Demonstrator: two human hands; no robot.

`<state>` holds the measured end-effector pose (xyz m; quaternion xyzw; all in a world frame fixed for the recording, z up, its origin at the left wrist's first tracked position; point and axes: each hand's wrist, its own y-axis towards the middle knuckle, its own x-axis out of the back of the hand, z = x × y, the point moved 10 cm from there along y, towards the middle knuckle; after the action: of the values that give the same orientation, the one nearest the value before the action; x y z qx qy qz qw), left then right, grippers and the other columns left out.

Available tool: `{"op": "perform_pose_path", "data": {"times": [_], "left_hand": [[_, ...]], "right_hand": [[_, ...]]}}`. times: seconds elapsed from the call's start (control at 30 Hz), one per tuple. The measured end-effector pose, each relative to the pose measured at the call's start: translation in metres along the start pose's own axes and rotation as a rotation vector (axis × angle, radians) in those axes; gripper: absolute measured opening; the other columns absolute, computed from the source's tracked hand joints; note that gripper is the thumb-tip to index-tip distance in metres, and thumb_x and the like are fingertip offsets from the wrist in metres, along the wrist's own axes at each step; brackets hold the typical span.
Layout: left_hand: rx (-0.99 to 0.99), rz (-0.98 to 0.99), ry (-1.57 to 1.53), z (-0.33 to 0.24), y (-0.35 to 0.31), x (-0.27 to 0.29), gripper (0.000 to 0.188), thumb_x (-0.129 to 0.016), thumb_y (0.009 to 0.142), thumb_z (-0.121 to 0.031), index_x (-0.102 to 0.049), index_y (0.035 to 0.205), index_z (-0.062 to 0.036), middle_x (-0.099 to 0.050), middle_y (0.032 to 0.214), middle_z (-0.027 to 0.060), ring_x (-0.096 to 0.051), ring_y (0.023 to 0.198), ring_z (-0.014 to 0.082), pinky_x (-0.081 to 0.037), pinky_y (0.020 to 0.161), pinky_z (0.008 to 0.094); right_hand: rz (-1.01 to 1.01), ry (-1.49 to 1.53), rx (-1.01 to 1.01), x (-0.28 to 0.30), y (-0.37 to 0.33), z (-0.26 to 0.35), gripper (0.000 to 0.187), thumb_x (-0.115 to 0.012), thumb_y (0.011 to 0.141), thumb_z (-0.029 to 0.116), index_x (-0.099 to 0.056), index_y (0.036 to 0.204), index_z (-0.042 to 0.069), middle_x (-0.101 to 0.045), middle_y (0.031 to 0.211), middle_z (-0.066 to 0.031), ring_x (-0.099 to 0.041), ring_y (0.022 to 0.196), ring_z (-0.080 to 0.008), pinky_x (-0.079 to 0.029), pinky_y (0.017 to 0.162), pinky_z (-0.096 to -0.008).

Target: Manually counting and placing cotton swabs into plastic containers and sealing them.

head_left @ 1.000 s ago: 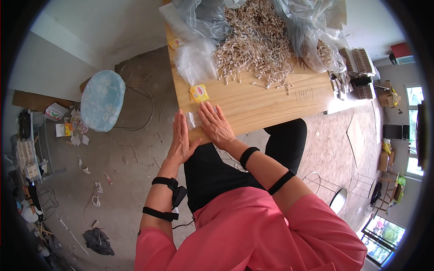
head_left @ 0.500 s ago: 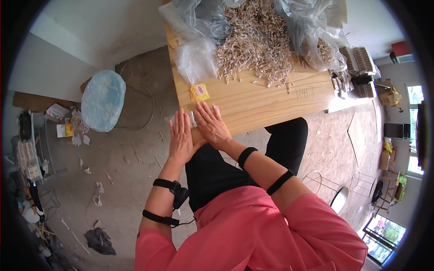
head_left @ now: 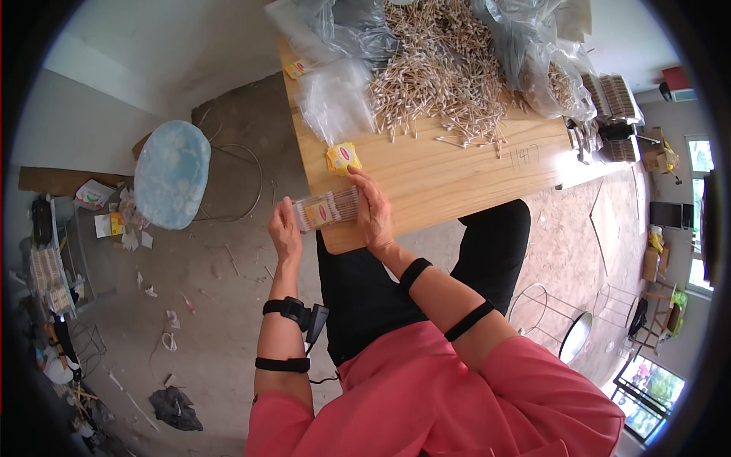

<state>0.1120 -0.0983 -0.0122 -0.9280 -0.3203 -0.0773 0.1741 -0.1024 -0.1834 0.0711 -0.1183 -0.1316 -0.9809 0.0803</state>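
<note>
Between my two hands, at the table's near left corner, lies a clear bag of cotton swabs [head_left: 339,204] with a yellow label card [head_left: 318,213] showing through the film. My left hand [head_left: 285,230] grips its left end, just past the table edge. Around the right end curves my right hand [head_left: 374,212], its fingers along the far side. A small stack of yellow cards [head_left: 344,157] sits just beyond the right fingertips. Behind it are flat clear bags [head_left: 335,99]. A big heap of loose cotton swabs [head_left: 445,80] covers the far part of the wooden table [head_left: 449,183].
Grey plastic bags [head_left: 350,34] flank the heap. At the far right are stacked swab packs [head_left: 617,99]. A stool with a pale blue cover [head_left: 173,175] stands left of the table. Litter and a black plastic bag [head_left: 175,407] lie on the floor.
My hands, flat over the bag before, have moved apart to its two ends and now grip it. The yellow label has come into sight.
</note>
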Motion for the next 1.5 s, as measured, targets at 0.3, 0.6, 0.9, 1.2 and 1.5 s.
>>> {"op": "perform_pose_path", "data": {"times": [0.3, 0.6, 0.9, 1.2, 1.5], "left_hand": [[-0.345, -0.168, 0.264, -0.048, -0.022, -0.008, 0.029, -0.05, 0.104, -0.024, -0.054, 0.087, -0.0008, -0.055, 0.068, 0.0137, -0.052, 0.06, 0.0202, -0.043, 0.057, 0.0359], [-0.373, -0.121, 0.393, -0.049, -0.02, -0.004, 0.025, -0.05, 0.104, -0.023, -0.056, 0.092, -0.0025, -0.062, 0.074, 0.0161, -0.061, 0.064, 0.0289, -0.047, 0.06, 0.0387], [-0.61, -0.293, 0.371, -0.103, -0.067, 0.026, 0.016, -0.051, 0.099, -0.009, -0.06, 0.111, -0.0027, -0.06, 0.109, 0.0149, -0.056, 0.106, 0.0336, -0.046, 0.087, 0.0409], [-0.636, 0.416, 0.296, -0.108, -0.137, -0.104, 0.013, -0.054, 0.095, -0.005, -0.062, 0.103, -0.0004, -0.063, 0.102, 0.0161, -0.061, 0.096, 0.0374, -0.049, 0.084, 0.0412], [-0.83, 0.348, 0.565, -0.139, -0.127, -0.133, 0.032, -0.062, 0.089, -0.006, -0.058, 0.121, -0.002, -0.052, 0.129, 0.0158, -0.05, 0.119, 0.0364, -0.042, 0.099, 0.0474]], "right_hand": [[-0.094, 0.103, -0.069, -0.039, -0.005, 0.002, 0.039, -0.041, 0.087, -0.014, -0.057, 0.118, 0.003, -0.057, 0.133, -0.0142, -0.052, 0.125, -0.0328, -0.039, 0.106, -0.0365], [0.072, 0.161, -0.091, -0.056, -0.004, 0.011, 0.042, -0.046, 0.079, -0.014, -0.058, 0.116, 0.004, -0.055, 0.132, -0.0157, -0.052, 0.123, -0.0358, -0.039, 0.105, -0.0367], [-0.099, -0.093, -0.141, 0.078, -0.005, -0.023, 0.023, -0.053, 0.092, -0.003, -0.063, 0.112, 0.004, -0.062, 0.12, -0.0124, -0.066, 0.093, -0.0263, -0.052, 0.077, -0.0343], [-0.21, -0.664, -0.102, 0.216, 0.078, -0.067, 0.039, -0.068, 0.085, 0.011, -0.058, 0.122, 0.011, -0.049, 0.133, -0.0118, -0.06, 0.108, -0.0345, -0.052, 0.085, -0.0431], [0.068, -0.786, -0.294, 0.235, 0.137, -0.089, 0.08, -0.079, 0.075, 0.048, -0.043, 0.141, 0.02, -0.03, 0.151, -0.0174, -0.055, 0.119, -0.0405, -0.05, 0.094, -0.049]]}}
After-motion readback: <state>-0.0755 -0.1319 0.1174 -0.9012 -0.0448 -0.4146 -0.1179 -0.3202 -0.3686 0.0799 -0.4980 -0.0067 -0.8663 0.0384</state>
